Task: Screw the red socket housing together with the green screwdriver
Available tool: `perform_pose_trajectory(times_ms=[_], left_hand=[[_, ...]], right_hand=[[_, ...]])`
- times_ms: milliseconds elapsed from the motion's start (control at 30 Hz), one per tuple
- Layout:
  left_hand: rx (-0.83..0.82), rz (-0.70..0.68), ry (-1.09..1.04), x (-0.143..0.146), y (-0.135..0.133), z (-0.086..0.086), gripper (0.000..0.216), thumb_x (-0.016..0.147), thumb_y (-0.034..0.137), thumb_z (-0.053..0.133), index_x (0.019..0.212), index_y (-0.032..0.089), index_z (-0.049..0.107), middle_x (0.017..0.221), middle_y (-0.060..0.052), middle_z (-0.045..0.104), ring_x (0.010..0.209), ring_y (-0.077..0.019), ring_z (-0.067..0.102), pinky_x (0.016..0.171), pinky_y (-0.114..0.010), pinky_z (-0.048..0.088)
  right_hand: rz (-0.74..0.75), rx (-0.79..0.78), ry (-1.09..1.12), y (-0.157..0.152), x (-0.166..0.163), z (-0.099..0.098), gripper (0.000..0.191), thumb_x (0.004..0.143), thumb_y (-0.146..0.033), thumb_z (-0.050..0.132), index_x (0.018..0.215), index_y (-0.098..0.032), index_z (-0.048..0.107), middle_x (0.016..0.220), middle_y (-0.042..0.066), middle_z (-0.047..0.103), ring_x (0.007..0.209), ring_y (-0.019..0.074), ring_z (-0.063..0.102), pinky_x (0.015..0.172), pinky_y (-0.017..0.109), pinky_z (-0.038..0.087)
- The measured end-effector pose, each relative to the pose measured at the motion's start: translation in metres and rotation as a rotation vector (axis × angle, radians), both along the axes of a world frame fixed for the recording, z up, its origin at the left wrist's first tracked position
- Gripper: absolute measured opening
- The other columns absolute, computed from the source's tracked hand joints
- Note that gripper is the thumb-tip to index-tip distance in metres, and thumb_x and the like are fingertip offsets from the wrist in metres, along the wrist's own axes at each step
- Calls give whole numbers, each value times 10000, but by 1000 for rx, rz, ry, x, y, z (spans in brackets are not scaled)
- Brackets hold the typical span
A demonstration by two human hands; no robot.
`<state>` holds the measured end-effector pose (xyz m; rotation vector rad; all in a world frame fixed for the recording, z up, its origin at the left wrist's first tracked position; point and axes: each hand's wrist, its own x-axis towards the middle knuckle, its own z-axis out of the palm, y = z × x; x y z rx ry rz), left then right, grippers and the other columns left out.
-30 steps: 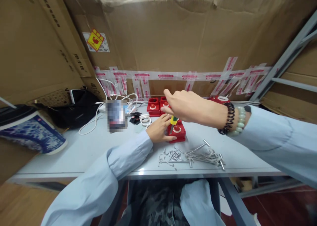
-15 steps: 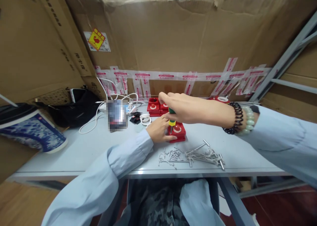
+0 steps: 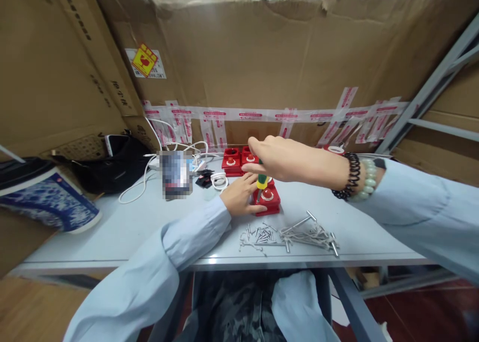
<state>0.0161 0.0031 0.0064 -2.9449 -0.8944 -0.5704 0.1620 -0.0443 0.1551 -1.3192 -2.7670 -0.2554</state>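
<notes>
A red box [image 3: 267,204] with a round raised fitting on its face lies on the table in front of me. My left hand [image 3: 241,197] steadies its left side, thumb along the front edge and fingers toward the back. My right hand [image 3: 286,160] is above the box, closed around the green upper part of a screwdriver [image 3: 262,184] with a yellow collar. Its shaft leans slightly, and the tip meets the box near the left front corner. My right palm hides most of the handle. Loose screws [image 3: 265,233] lie nearer to me.
Metal T-shaped bars with pale cords [image 3: 312,234] lie near the front edge. More red boxes [image 3: 232,168] stand behind my hands. Toward the left are a white coiled cable [image 3: 219,181], a blurred-out device [image 3: 176,174], a black bag [image 3: 107,165] and a blue patterned cup [image 3: 48,197]. Cardboard [image 3: 239,52] walls the back.
My right hand has shifted slightly, its thumb now stretched out to the left, and the screwdriver leans more to the right. My left hand and the red box stay put.
</notes>
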Motion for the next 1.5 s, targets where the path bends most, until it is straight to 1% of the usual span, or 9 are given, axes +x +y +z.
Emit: perform_pose_trajectory(times_ms=[200,367,567,767,833,1067,1233,1400,1500], left_hand=[[-3,14,19,0,0,1,736,763,524,633,1346,130,416,1412,-160,423,1335,-324,347,1104,-454,301],[1,9,15,0,-1,2,743,765,529,632,1351,130,410,1397,-161,434,1309,-320,378,1106,-461,295],[-14,1,4,-1,0,1,738,761,511,642,1348,128,411,1376,-159,466,1298,-324,399,1078,-461,338],[-17,-10,-7,0,1,0,738,763,518,637,1354,136,412,1411,-153,428,1321,-327,361,1108,-475,293],[-19,3,-6,1,0,1,746,761,526,636,1361,147,408,1417,-152,419,1334,-333,339,1112,-489,281],[-40,17,26,1,-1,3,779,758,507,651,1382,129,379,1431,-154,408,1356,-328,313,1117,-470,286],[-26,32,36,2,-1,2,776,761,530,638,1374,128,386,1411,-161,432,1332,-317,353,1116,-468,283],[-11,14,19,1,-1,3,725,762,513,638,1344,136,428,1388,-166,452,1301,-330,390,1078,-470,336],[-19,15,2,0,-1,2,739,751,511,650,1346,138,421,1392,-165,450,1306,-334,389,1082,-471,330]], right_hand=[[206,-221,57,8,8,2,278,726,-175,626,965,-215,488,866,33,613,696,156,518,544,270,334],[83,5,189,18,8,-11,201,809,-251,570,985,-180,505,774,43,596,647,170,500,557,302,323],[294,-146,179,15,7,-6,311,725,-149,639,993,-211,494,899,31,614,720,166,546,575,289,378],[32,119,140,15,2,-15,416,808,-434,612,1075,-145,480,869,110,623,749,238,575,574,322,377],[-19,151,115,17,1,-16,393,843,-412,565,1100,-131,468,849,116,618,742,244,575,572,326,375],[277,-161,129,15,10,-1,496,706,-162,653,1139,-211,417,979,45,594,811,182,553,651,295,422],[161,-38,243,17,11,-10,413,769,-207,613,1137,-182,427,996,78,589,862,219,558,734,366,433],[367,-168,282,16,13,-10,556,673,-130,665,1164,-231,424,1077,59,576,891,206,562,734,343,454],[268,-105,242,16,13,-10,585,631,-231,748,1130,-222,444,928,46,594,793,220,567,648,345,438]])
